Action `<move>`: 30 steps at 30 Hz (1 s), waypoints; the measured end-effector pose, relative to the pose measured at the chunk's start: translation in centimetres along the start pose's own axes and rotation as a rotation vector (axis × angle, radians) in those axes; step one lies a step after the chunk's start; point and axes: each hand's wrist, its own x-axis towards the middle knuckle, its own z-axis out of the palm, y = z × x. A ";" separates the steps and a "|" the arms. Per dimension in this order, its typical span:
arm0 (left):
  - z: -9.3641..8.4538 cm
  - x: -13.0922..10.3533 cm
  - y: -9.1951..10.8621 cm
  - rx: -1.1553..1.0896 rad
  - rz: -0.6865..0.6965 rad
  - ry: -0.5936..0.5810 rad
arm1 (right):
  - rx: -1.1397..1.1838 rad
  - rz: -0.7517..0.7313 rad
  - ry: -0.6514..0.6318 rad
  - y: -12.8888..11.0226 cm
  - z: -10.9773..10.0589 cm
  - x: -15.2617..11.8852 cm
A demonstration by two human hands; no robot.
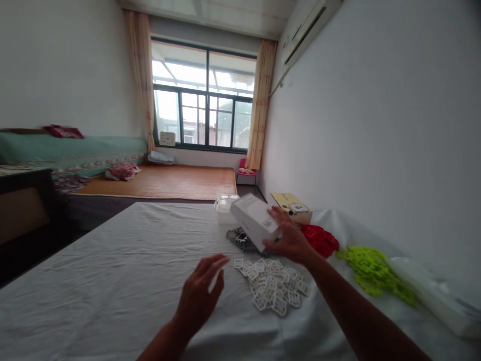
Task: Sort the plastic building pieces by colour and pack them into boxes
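Note:
A white box is tilted above the cloth-covered table, with my right hand gripping its right end. My left hand is over the cloth left of a pile of white lattice pieces; its fingers are apart and it holds nothing. Beneath the box, dark grey pieces are partly hidden. A clear container sits behind them. Red pieces lie just beyond my right wrist, and yellow-green pieces are farther right.
A yellow cartoon box stands at the table's back right, near the wall. A translucent plastic package lies at the right edge. Behind the white-clothed table are a low bed and a pink chair.

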 end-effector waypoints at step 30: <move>-5.7 -0.1 -2.1 -0.423 -0.234 -0.912 | 0.058 0.510 0.232 6.4 -8.5 -21.4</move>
